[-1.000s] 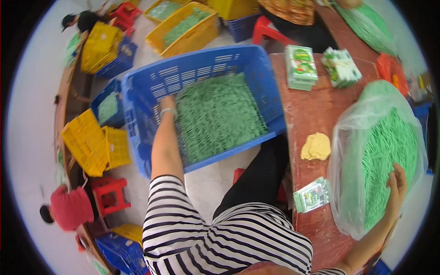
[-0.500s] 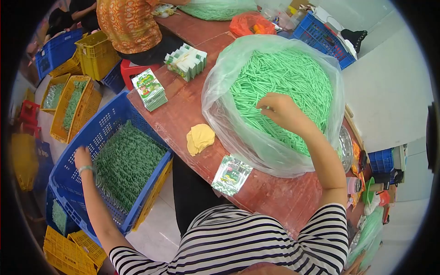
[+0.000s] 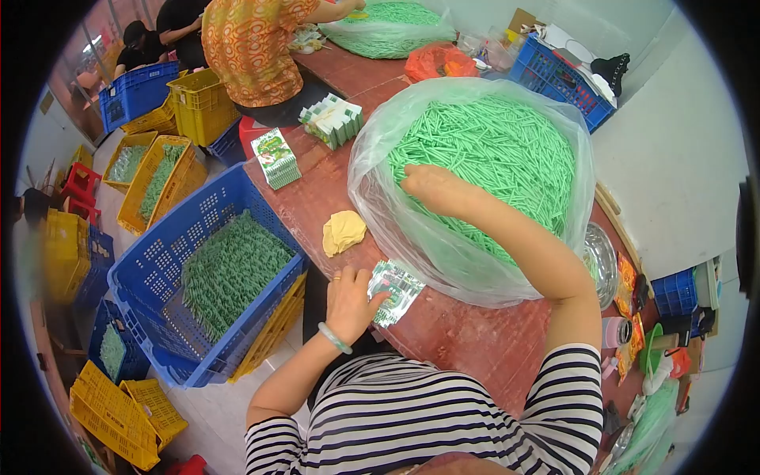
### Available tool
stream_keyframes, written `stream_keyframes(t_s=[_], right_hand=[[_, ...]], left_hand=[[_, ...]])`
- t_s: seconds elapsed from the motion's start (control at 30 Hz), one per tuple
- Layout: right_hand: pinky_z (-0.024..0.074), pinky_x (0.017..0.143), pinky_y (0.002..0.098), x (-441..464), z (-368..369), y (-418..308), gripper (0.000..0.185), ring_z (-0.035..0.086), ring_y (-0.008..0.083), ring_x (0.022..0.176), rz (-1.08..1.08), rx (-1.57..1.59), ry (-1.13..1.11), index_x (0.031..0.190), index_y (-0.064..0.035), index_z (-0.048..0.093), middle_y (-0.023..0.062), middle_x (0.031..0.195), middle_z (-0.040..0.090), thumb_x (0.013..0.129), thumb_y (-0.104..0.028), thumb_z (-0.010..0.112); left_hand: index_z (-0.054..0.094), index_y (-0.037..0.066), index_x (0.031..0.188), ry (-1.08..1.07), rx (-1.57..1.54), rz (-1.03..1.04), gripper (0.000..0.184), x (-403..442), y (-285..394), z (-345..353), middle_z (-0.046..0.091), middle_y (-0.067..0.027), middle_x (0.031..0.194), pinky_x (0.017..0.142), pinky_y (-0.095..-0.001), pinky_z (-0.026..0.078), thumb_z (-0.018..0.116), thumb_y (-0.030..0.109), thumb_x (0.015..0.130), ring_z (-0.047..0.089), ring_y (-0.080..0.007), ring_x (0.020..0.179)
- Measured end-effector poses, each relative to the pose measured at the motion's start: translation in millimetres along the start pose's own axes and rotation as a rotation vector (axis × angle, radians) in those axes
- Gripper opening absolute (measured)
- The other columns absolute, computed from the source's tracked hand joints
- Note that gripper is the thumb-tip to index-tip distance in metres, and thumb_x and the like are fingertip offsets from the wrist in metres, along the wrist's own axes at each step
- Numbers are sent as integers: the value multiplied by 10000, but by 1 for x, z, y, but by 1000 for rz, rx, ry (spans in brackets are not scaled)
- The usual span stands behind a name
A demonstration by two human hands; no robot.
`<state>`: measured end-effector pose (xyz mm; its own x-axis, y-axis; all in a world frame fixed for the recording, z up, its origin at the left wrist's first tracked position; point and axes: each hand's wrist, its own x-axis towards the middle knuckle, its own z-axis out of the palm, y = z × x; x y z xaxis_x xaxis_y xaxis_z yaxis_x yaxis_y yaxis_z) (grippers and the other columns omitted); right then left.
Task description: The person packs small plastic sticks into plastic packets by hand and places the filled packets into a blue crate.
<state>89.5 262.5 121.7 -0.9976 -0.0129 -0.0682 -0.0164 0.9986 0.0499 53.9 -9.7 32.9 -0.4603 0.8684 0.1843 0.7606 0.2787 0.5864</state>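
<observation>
Mid-frame, flat glossy packets [image 3: 402,290] touch the left hand [image 3: 348,307], its grip unclear; above, the right hand [image 3: 439,190], fingers curled, hold hidden, overlaps slim green sticks [image 3: 507,142] in a crinkled translucent bag [image 3: 370,162].

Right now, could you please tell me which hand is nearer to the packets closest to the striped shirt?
Left: the left hand is at the packets, its thumb over them; the right hand is farther off, at the green sticks.

1. This is looking like a packing workshop.
2. On the red table [image 3: 459,340], a clear bag [image 3: 370,174] of green sticks [image 3: 507,142] and printed packets [image 3: 402,286] are lying.
3. Crates [image 3: 170,273] are standing beside the table — a co-worker [image 3: 253,59] is sitting at it.
</observation>
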Motion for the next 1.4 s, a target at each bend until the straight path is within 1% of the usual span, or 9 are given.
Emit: stream_keyframes(t_s=[0.17, 0.4, 0.7, 0.8, 1.0, 1.1, 1.13, 1.23, 1.4], right_hand=[[554, 728, 409, 4, 5, 0, 129, 668, 349, 860, -27, -61, -2, 789, 17, 671, 190, 867, 663, 683, 71, 623], [559, 699, 404, 14, 8, -1, 116, 683, 344, 844, -4, -77, -8, 787, 3, 685, 195, 845, 683, 691, 43, 633], [562, 712, 402, 19, -11, -16, 128, 688, 338, 855, 58, -106, -120, 811, 4, 682, 203, 869, 685, 693, 23, 637], [560, 722, 408, 23, -10, -9, 154, 685, 343, 865, 63, -95, -136, 831, 11, 678, 210, 883, 682, 684, 22, 634], [550, 742, 432, 27, -9, 5, 205, 671, 367, 888, 118, -41, -240, 876, 21, 669, 222, 914, 674, 677, 31, 619], [547, 750, 441, 23, -12, 10, 218, 668, 372, 895, 128, -20, -245, 894, 22, 666, 220, 917, 676, 682, 33, 617], [546, 752, 444, 21, -12, 13, 222, 668, 373, 897, 123, -17, -239, 900, 22, 665, 218, 918, 677, 684, 34, 617], [544, 760, 439, 16, 0, 15, 201, 667, 367, 908, 110, 0, -133, 876, 17, 667, 220, 901, 678, 685, 39, 608], [509, 810, 454, 13, -1, 7, 185, 638, 372, 918, 196, 20, -165, 853, 17, 644, 207, 925, 653, 673, 26, 606]], left_hand=[[592, 50, 938, 6, 24, -52, 329, 1, -1, 15, 537, -139, 944, 756, -433, 418, 783, 177, 702, 531, -345, 880], [560, 47, 892, -30, -111, -101, 291, 8, -1, 13, 613, -144, 818, 707, -447, 414, 766, 109, 695, 588, -342, 797], [663, 39, 1057, 88, -141, 104, 293, -1, -17, 21, 601, -109, 769, 705, -398, 454, 688, 71, 766, 567, -303, 750], [673, 32, 1057, 184, 34, 175, 284, -3, -2, 16, 592, -104, 834, 710, -376, 454, 679, 52, 774, 536, -287, 747], [671, 21, 1043, 164, -87, 159, 245, -10, -7, 20, 588, -101, 858, 722, -348, 457, 654, 22, 799, 532, -282, 749], [670, 8, 1014, -3, -471, -78, 169, -10, -12, 6, 625, -101, 895, 766, -301, 462, 611, 17, 857, 596, -225, 807], [650, 6, 1055, -149, -661, -289, 171, -8, -13, 0, 666, -85, 971, 817, -270, 470, 561, 27, 911, 633, -158, 888], [616, 4, 1123, -386, -1496, -429, 206, -2, -34, 3, 671, -68, 1053, 849, -273, 487, 557, 47, 930, 627, -118, 947], [601, 8, 1140, -479, -1819, -532, 215, 6, -26, -5, 680, -68, 1066, 868, -307, 537, 579, 56, 932, 659, -153, 982]])
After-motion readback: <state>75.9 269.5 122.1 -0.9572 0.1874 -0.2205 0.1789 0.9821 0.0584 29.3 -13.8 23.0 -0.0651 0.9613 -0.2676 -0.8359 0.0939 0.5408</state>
